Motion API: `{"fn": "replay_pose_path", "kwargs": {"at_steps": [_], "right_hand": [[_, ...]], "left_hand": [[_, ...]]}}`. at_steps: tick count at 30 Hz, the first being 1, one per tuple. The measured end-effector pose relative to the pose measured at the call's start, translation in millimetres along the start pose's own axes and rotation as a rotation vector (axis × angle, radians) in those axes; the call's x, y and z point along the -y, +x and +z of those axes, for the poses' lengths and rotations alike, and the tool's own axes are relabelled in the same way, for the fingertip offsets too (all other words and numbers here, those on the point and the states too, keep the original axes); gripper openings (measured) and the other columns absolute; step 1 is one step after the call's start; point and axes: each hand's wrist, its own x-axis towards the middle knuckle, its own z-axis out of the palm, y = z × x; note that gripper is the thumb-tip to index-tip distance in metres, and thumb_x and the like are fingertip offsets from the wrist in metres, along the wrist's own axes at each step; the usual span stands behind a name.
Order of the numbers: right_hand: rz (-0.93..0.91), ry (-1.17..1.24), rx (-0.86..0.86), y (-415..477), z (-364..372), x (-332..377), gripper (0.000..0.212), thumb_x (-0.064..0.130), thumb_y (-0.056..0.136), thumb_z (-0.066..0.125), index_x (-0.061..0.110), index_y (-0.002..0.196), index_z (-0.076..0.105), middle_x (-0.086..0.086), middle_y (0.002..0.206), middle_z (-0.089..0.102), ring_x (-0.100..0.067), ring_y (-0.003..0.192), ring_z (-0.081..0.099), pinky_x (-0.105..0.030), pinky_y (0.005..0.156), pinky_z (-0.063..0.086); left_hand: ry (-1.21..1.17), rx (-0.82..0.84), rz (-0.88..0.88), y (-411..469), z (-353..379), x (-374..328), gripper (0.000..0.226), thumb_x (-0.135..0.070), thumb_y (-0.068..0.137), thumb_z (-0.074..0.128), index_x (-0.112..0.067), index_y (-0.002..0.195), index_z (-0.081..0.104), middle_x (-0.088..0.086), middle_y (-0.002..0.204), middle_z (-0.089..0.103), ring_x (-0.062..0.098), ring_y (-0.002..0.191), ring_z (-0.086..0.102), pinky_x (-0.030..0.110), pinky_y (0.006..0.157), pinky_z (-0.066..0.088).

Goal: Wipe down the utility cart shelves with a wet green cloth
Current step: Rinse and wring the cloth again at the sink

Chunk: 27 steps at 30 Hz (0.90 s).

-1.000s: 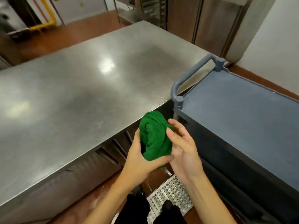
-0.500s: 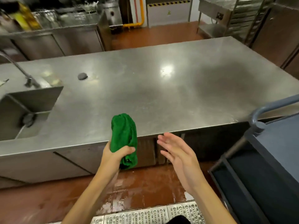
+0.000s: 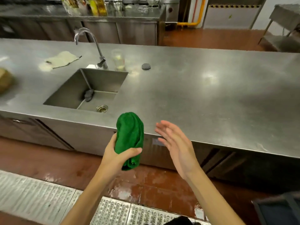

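Left grip (image 3: 116, 157) clasps green cloth (image 3: 129, 135) at counter edge (image 3: 227, 144); right grip (image 3: 177, 148) splayed, empty.

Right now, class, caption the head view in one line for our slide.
Left hand grips a rolled green cloth before the steel counter, right hand open beside it, sink ahead.

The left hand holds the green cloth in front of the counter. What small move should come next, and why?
Probably carry the green cloth, gripped bunched in the left hand, over the sink under the faucet: the right hand is open and free to turn it on.
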Motion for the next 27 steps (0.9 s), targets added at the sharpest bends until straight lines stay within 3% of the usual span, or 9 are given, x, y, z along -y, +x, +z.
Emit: {"fn": "replay_pose_path", "kwargs": {"at_steps": [3,6,12,16,18,20,22,27], "right_hand": [[-0.066,-0.168,0.103,27,45,-17,0.035,0.000,0.094,0.054,0.015,0.126,0.059,-0.001,0.130,0.064,-0.015,0.124,0.057,-0.042,0.107,0.043],[-0.141,-0.373,0.249,54,84,-31,0.063,-0.022,0.087,0.042,0.022,0.130,0.056,0.004,0.135,0.058,-0.012,0.131,0.050,-0.042,0.112,0.040],[-0.352,-0.694,0.394,123,133,-61,0.076,-0.019,0.083,0.048,0.028,0.143,0.046,0.016,0.146,0.045,-0.008,0.139,0.038,-0.039,0.113,0.038],[-0.641,-0.945,0.392,185,162,-90,0.085,-0.020,0.079,0.053,0.017,0.152,0.031,-0.001,0.160,0.025,-0.017,0.149,0.019,-0.035,0.122,0.020],[-0.793,-1.007,0.342,226,176,-104,0.087,-0.022,0.077,0.052,0.012,0.153,0.026,-0.013,0.161,0.019,-0.026,0.150,0.015,-0.043,0.121,0.021],[-0.883,-1.057,0.296,269,189,-113,0.091,-0.021,0.075,0.056,0.012,0.152,0.022,-0.017,0.160,0.017,-0.031,0.150,0.015,-0.054,0.117,0.026],[-0.936,-1.109,0.272,306,200,-115,0.098,-0.020,0.074,0.062,0.015,0.154,0.017,-0.017,0.161,0.013,-0.033,0.150,0.013,-0.060,0.115,0.022],[-1.044,-1.180,0.213,388,235,-100,0.095,-0.013,0.077,0.067,0.015,0.153,0.016,-0.018,0.161,0.012,-0.033,0.150,0.011,-0.063,0.117,0.012]], "left_hand": [[0.062,-0.024,0.017,11,-40,-6,0.072,-0.033,0.046,0.085,-0.027,0.114,0.062,-0.001,0.103,0.074,0.016,0.094,0.071,0.029,0.076,0.053],[0.076,-0.040,0.016,25,-72,-13,0.065,-0.026,0.048,0.082,-0.028,0.110,0.063,-0.001,0.096,0.073,0.015,0.087,0.071,0.025,0.069,0.053],[0.033,-0.118,-0.028,78,-133,-29,0.061,-0.011,0.048,0.076,-0.016,0.108,0.064,0.001,0.087,0.073,0.014,0.076,0.069,0.023,0.062,0.054],[-0.041,-0.165,-0.061,134,-171,-41,0.059,-0.020,0.041,0.074,-0.007,0.099,0.071,0.005,0.084,0.070,0.022,0.076,0.065,0.032,0.065,0.048],[-0.148,-0.180,-0.102,166,-184,-57,0.046,-0.015,0.043,0.070,-0.007,0.088,0.072,0.007,0.079,0.067,0.023,0.067,0.062,0.027,0.061,0.046],[-0.238,-0.110,-0.155,198,-196,-78,0.033,-0.015,0.047,0.066,-0.007,0.080,0.064,0.008,0.073,0.054,0.018,0.053,0.049,0.021,0.046,0.034],[-0.265,-0.002,-0.204,230,-207,-97,0.031,-0.019,0.054,0.065,-0.011,0.083,0.058,0.007,0.075,0.041,0.016,0.054,0.033,0.025,0.046,0.017],[-0.354,0.182,-0.296,297,-228,-122,0.024,-0.025,0.065,0.060,-0.014,0.085,0.063,0.000,0.070,0.047,0.011,0.050,0.035,0.018,0.038,0.021]]}}
